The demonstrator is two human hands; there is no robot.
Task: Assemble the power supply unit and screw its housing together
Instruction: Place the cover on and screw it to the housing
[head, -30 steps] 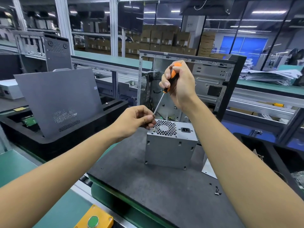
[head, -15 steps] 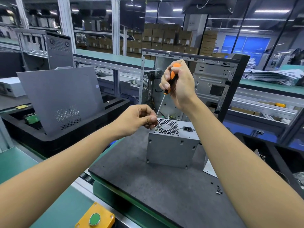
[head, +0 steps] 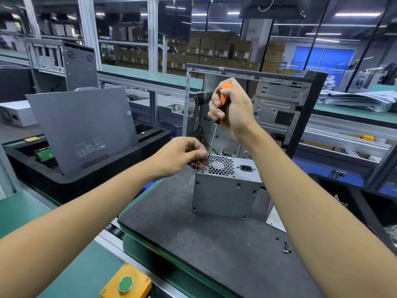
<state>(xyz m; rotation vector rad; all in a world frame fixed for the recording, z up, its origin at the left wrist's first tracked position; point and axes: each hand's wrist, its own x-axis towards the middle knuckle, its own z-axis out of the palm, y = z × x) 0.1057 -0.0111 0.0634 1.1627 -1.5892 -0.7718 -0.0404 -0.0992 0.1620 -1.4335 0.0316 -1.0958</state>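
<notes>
The power supply unit (head: pixel 225 186) stands upright on the dark mat (head: pixel 193 244) at the centre of the frame, its fan grille and power socket facing up, just as it stood a second ago. The right hand (head: pixel 233 110), above centre, stays curled around the orange-and-black handle of the screwdriver (head: pixel 219 112), whose thin shaft slants down and left to the unit's upper left corner. The left hand (head: pixel 182 157), at mid-frame left of the unit, keeps its thumb and fingertips pinched together at the shaft's tip by that corner; what they pinch is too small to tell. Both hands sit almost where they were, the view having shifted only slightly. Behind the unit an open computer case (head: pixel 279 104) stands upright, and a few loose screws (head: pixel 286 248) lie on the mat at lower right. A yellow box with a green button (head: pixel 125 284) shows at the bottom edge.
</notes>
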